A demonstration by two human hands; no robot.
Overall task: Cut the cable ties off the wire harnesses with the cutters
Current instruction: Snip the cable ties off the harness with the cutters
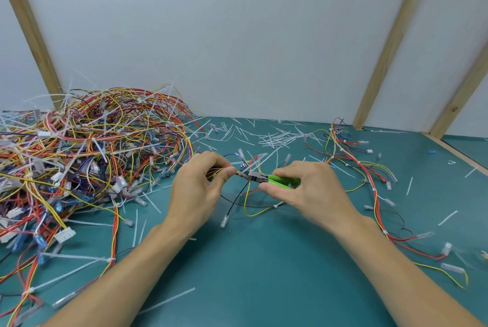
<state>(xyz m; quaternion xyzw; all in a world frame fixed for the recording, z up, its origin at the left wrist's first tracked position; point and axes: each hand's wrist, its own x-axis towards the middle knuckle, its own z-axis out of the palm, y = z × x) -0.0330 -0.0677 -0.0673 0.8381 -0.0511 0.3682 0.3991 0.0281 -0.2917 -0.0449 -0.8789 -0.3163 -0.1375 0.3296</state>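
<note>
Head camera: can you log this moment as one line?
left hand: pinches wires | right hand: grips cutters | cutter tip at wires | pile left

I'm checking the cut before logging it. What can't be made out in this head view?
- Cable tie at the cutters: too small, partly behind the left hand.
- Cutter handles: mostly covered by the right hand.
- Big harness pile: cut off by the left edge.
- Connectors at the lower right edge: blurred.
</note>
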